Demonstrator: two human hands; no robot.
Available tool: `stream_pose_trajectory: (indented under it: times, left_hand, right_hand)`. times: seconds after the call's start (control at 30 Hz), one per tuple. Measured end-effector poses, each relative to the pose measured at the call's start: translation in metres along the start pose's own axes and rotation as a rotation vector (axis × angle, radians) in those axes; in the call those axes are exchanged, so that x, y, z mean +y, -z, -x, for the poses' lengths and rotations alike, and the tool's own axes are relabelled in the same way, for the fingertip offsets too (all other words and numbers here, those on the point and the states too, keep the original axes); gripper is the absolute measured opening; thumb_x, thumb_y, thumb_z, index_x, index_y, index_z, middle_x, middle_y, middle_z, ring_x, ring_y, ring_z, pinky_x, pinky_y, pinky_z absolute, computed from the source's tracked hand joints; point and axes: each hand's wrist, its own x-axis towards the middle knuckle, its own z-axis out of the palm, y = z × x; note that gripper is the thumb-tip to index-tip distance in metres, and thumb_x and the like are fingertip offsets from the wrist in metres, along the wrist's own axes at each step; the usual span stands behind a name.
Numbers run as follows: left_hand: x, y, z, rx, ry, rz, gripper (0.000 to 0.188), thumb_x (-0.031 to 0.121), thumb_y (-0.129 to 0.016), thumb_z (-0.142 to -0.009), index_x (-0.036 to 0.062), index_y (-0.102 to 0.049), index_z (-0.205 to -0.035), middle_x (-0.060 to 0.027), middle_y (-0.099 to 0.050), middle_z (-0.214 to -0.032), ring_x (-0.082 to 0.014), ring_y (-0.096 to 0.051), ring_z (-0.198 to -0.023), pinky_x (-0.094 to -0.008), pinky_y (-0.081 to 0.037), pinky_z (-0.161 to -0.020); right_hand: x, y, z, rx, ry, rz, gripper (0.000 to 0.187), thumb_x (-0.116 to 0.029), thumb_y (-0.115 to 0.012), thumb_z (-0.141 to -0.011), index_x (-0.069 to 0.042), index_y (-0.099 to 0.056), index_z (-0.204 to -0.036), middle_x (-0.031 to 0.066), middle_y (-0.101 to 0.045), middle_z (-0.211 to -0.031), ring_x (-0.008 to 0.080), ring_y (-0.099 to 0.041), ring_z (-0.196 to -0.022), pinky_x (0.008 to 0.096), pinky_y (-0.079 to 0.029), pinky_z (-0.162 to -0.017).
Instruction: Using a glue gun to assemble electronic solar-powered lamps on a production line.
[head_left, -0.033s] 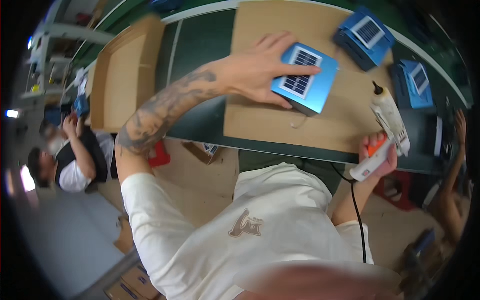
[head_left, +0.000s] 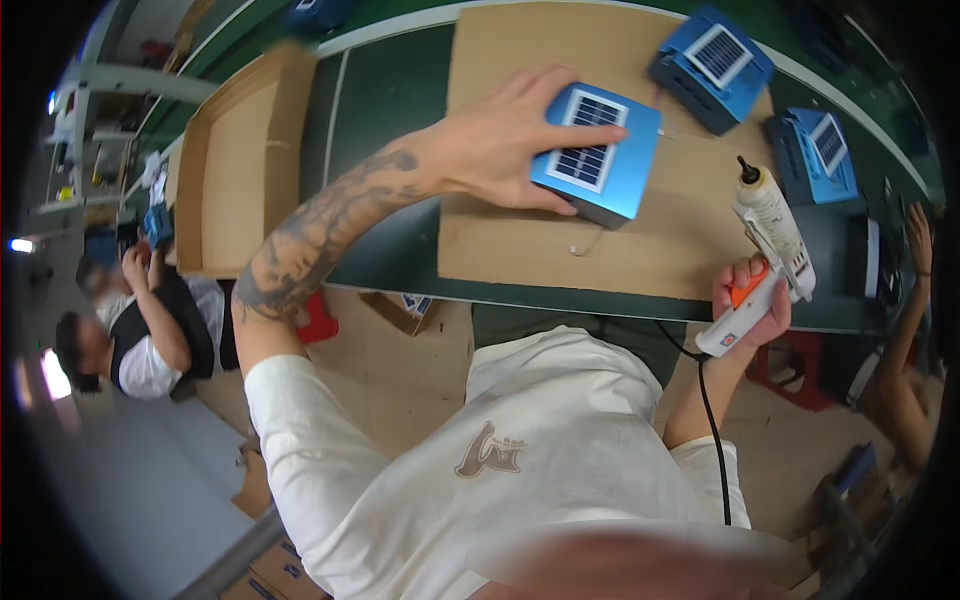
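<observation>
My left hand (head_left: 510, 140) is closed around a blue box (head_left: 637, 150) with a small solar panel (head_left: 595, 108) on its top face. The thumb lies across the panel, and the fingers reach over the far side, where their tips are hidden. The box rests on a flat cardboard sheet (head_left: 500, 245), and a thin wire (head_left: 592, 248) curls out beside its near edge. Off to the right, my right hand (head_left: 768, 325) grips a white hot glue gun (head_left: 778, 225) by its handle. Fingers of that hand are at the orange trigger (head_left: 747, 288). The dark nozzle points up and away, apart from the box.
Two more blue boxes with solar panels, one at the far edge (head_left: 690, 85) and another farther right (head_left: 812, 165), lie on the dark green table. A long cardboard tray (head_left: 225, 180) stands left. The gun's black cable (head_left: 712, 420) hangs down. Co-workers (head_left: 165, 320) are at both sides.
The whole view has shifted slightly, so the table things sit a little farther left. Both hands keep the same holds on the box and the glue gun.
</observation>
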Motion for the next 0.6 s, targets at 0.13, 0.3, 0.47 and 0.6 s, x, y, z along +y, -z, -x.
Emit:
stream_pose_trajectory:
  times: [0.13,0.3,0.47,0.6]
  left_hand:
    - [0.008,0.013,0.006,0.033,0.436,0.935,0.080,0.048,-0.076,-0.081,0.0167,-0.046,-0.148,-0.0211,-0.049,-0.141,-0.0360,-0.053,-0.126,-0.0439,-0.045,-0.105]
    - [0.025,-0.022,0.018,0.569,0.366,2.446,0.068,0.059,-0.052,-0.095,0.0059,-0.054,-0.139,-0.0169,-0.057,-0.138,-0.0337,-0.059,-0.122,-0.0486,-0.046,-0.105]
    - [0.028,-0.045,0.015,0.491,0.326,2.555,0.062,0.055,-0.050,-0.097,0.0076,-0.055,-0.137,-0.0163,-0.060,-0.134,-0.0337,-0.060,-0.120,-0.0506,-0.048,-0.104]
    - [0.032,-0.052,0.013,0.539,0.396,2.492,0.058,0.050,-0.052,-0.099,0.0066,-0.053,-0.137,-0.0163,-0.063,-0.130,-0.0319,-0.064,-0.116,-0.0480,-0.051,-0.101]
  right_hand:
    - [-0.001,-0.008,0.001,-0.185,0.052,-0.133,0.041,-0.034,-0.061,-0.089,-0.002,-0.053,-0.113,0.0144,-0.059,-0.102,0.0305,-0.056,-0.103,0.0419,-0.049,-0.080]
    - [-0.002,-0.027,-0.007,-0.329,-0.021,-0.234,0.039,-0.024,-0.065,-0.084,-0.006,-0.052,-0.116,0.0165,-0.057,-0.119,0.0395,-0.045,-0.133,0.0524,-0.041,-0.105]
    - [0.016,-0.055,-0.022,-0.317,0.008,0.108,0.043,-0.038,-0.066,-0.081,-0.013,-0.060,-0.116,0.0214,-0.049,-0.143,0.0510,-0.035,-0.137,0.0582,-0.040,-0.105]
    - [0.036,-0.064,-0.025,-0.389,-0.085,0.123,0.075,-0.044,-0.062,-0.080,-0.006,-0.048,-0.143,0.0295,-0.040,-0.149,0.0547,-0.042,-0.132,0.0586,-0.041,-0.103]
